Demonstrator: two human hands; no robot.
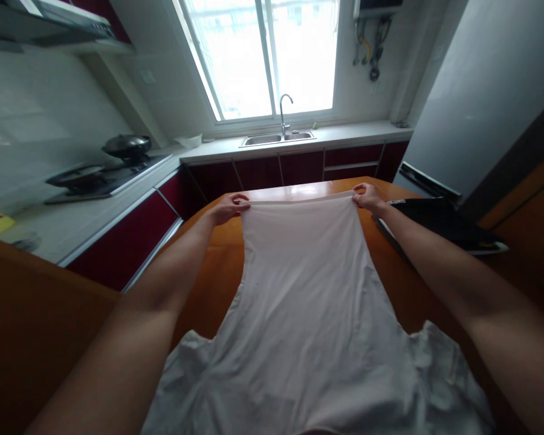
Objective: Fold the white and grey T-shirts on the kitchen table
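A white T-shirt (pixel 303 290) lies spread over the wooden table (pixel 208 272), its hem at the far side and its sleeves and neckline towards me. My left hand (pixel 229 208) pinches the far left corner of the hem between thumb and fingers. At the far right corner my right hand (pixel 367 198) grips the hem the same way. The hem runs nearly straight between the two hands. Wrinkles cross the cloth lower down, and the neckline is partly cut off by the bottom of the view.
A black flat item (pixel 439 220) lies on the table's right side, beneath my right forearm. Beyond the table are a counter with a sink (pixel 278 138), a stove with a wok (pixel 127 147) and a pan (pixel 76 177) at left, and a grey refrigerator (pixel 485 90) at right.
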